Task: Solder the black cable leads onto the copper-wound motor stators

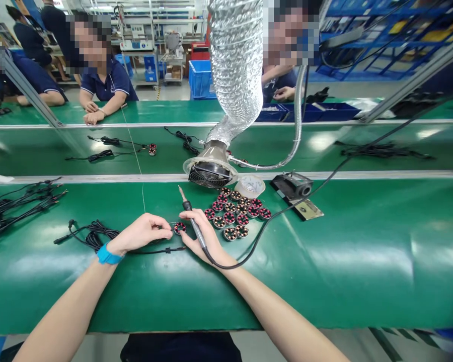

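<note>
A small motor stator with red copper windings point(179, 228) lies on the green bench between my two hands. My right hand point(204, 236) has a soldering iron point(197, 226) resting across it, tip pointing up and away; its thumb and fingers also touch the stator. Close to the stator's left side, my left hand point(145, 232) is closed in a pinch, and what sits between its fingertips is too small to make out. A thin solder-like wire point(142, 193) comes down from the far bench to behind my left hand. Below that hand runs a black cable point(154, 251).
Several stators point(229, 217) stand grouped right of my hands, near a white tub point(250, 186) and an iron holder point(296, 188). A fume duct point(236, 75) hangs overhead. Black cables point(18, 208) lie left. Co-workers sit across, one person's hands point(94, 114) on the far bench.
</note>
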A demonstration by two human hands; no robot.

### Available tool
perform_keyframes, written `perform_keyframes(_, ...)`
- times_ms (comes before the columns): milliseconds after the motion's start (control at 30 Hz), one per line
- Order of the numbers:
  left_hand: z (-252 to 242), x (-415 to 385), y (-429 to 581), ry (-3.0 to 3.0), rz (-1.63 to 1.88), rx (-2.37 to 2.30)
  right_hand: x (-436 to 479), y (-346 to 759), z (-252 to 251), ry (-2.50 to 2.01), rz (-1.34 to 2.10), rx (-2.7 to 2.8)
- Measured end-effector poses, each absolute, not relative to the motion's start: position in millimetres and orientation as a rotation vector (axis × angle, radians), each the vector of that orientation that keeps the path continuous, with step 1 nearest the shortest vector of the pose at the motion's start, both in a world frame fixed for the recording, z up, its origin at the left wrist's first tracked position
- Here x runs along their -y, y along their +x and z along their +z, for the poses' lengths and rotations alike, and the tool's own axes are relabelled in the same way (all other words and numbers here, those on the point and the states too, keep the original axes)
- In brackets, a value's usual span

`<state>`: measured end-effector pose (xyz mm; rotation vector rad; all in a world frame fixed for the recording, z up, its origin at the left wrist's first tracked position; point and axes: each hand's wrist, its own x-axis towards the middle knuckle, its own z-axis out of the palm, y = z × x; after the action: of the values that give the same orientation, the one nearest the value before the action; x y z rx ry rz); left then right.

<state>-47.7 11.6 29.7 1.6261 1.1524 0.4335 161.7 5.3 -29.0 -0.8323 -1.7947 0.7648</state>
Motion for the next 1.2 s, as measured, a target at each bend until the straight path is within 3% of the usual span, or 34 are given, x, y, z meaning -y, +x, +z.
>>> perform_keyframes(333,24,-1,-43,1.738,0.482,-1.144,9,148,-12,-0.806,0.725,1.657)
perform_keyframes(633,17,0,-34,1.649,0.727,-1.323,4,148,-19,-0.803,0.880,1.495)
perform_keyframes(1200,20,3,-23,1.540,0.670,-1.204,6,154,-11,-0.873,0.591,1.607)
